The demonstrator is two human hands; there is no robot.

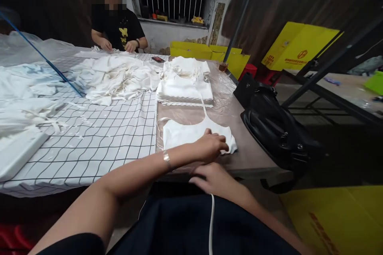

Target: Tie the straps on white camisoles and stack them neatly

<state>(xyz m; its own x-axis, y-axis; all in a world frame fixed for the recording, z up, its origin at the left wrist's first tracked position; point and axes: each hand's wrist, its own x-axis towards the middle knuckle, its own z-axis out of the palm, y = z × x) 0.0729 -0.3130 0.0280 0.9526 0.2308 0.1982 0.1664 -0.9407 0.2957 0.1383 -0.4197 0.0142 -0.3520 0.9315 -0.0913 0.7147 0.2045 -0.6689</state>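
Note:
A white strappy top (182, 133) lies flat near the table's front edge, one strap stretching back towards a stack of folded white garments (184, 91). My left hand (211, 145), with a light band at the wrist, reaches across to the top's right part. Its fingers curl down against the fabric; the fingertips are partly hidden. Just below it, at the table edge, is my right hand (214, 177), slightly blurred. Its thumb and fingers are apart, and nothing shows in them.
Loose white garments (119, 73) are heaped on a checked cloth (119, 135). A black bag (272, 123) rests at the table's right edge. Across the table a person (119, 28) handles white fabric. Yellow boxes (299, 48) and a slanting metal post (239, 16) stand beyond.

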